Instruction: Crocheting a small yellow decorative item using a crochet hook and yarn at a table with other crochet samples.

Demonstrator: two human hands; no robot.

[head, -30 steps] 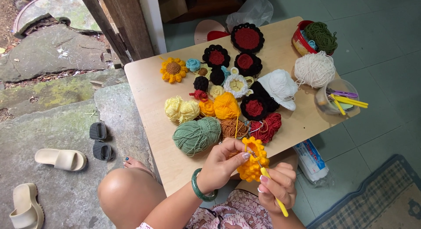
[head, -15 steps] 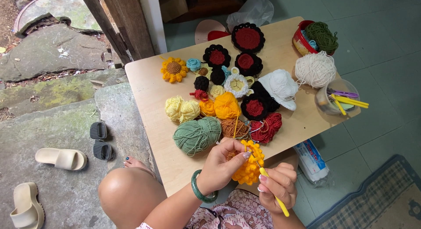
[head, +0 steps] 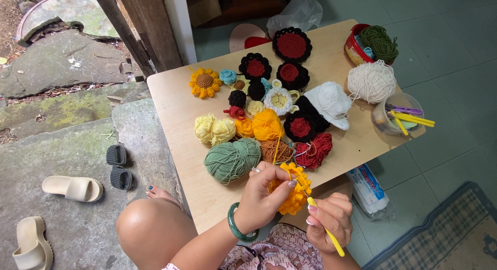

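Yellow crochet flower, left hand, hook

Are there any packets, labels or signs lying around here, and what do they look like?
Plastic packet: on the floor beside the table's near right edge, long and flat, white and blue with a red patch.
Clear plastic bag: behind the table's far edge, crumpled, whitish.
No signs or screens in view.

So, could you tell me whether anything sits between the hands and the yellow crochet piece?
Nothing visible does. The left hand pinches the yellow crochet piece directly, and the right hand brings the yellow hook up against it.
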